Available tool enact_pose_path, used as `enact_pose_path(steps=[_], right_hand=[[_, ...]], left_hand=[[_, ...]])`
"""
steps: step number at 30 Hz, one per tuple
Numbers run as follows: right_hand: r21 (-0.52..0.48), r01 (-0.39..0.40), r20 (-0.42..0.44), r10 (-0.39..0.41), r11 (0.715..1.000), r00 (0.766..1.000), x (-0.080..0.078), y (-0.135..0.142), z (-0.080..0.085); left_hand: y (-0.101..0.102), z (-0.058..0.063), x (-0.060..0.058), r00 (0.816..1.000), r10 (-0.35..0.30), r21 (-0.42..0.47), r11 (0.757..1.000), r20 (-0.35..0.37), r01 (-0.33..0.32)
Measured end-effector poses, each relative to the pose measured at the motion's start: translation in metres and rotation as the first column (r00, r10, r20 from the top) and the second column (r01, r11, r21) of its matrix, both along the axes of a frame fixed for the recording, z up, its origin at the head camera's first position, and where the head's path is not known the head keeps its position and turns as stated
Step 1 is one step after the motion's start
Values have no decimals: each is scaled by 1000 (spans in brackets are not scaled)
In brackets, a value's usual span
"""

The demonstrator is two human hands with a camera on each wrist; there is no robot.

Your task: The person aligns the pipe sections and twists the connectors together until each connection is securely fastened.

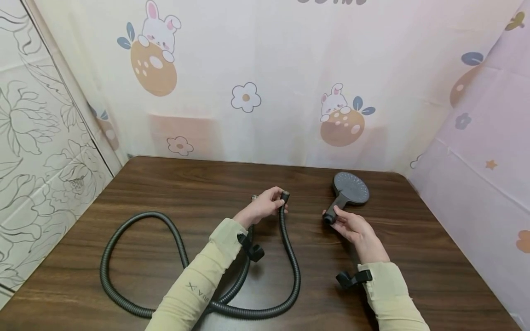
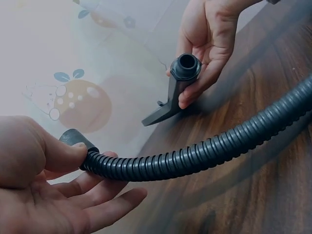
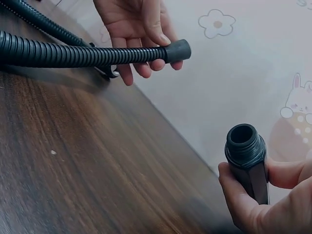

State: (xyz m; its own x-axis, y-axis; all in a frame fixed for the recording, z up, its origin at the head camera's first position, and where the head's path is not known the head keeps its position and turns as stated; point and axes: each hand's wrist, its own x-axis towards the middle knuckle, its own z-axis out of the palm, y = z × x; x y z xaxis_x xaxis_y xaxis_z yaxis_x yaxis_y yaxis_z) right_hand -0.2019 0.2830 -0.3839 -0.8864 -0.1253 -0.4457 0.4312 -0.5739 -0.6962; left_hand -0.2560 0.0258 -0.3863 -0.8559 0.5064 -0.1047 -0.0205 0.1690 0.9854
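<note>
Near the middle of the table, my left hand (image 1: 265, 204) pinches the end of a black ribbed shower hose (image 1: 295, 271) just below its smooth end fitting (image 2: 78, 140). The fitting points up and away from the palm. Over to the right, my right hand (image 1: 354, 227) grips the handle of a dark grey shower head (image 1: 351, 187), its round spray face turned up in the head view. The handle's open threaded end (image 3: 243, 141) faces back toward me. Hose fitting and shower head are apart.
The rest of the hose loops across the wooden table (image 1: 314, 294) to the left, crossing itself under the left forearm. Its other end lies behind the left hand. A patterned curtain (image 1: 281, 128) hangs along the table's back edge, with more patterned fabric at both sides.
</note>
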Motion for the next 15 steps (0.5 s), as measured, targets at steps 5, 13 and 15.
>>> enact_pose_path(steps=[5,13,15], right_hand=[[17,17,5,-17,1000,1000,-3,-5,-1],[-5,26,22,-26,1000,999,-6,-10,-1],[12,19,2,-20,1000,1000,-6,-10,-2]], left_hand=[[-1,-5,1,999,-36,32,999,27,35],[-3,-13,3,994,-81,64,995,75,76],[-2,-14,4,994,-84,66,995,69,79]])
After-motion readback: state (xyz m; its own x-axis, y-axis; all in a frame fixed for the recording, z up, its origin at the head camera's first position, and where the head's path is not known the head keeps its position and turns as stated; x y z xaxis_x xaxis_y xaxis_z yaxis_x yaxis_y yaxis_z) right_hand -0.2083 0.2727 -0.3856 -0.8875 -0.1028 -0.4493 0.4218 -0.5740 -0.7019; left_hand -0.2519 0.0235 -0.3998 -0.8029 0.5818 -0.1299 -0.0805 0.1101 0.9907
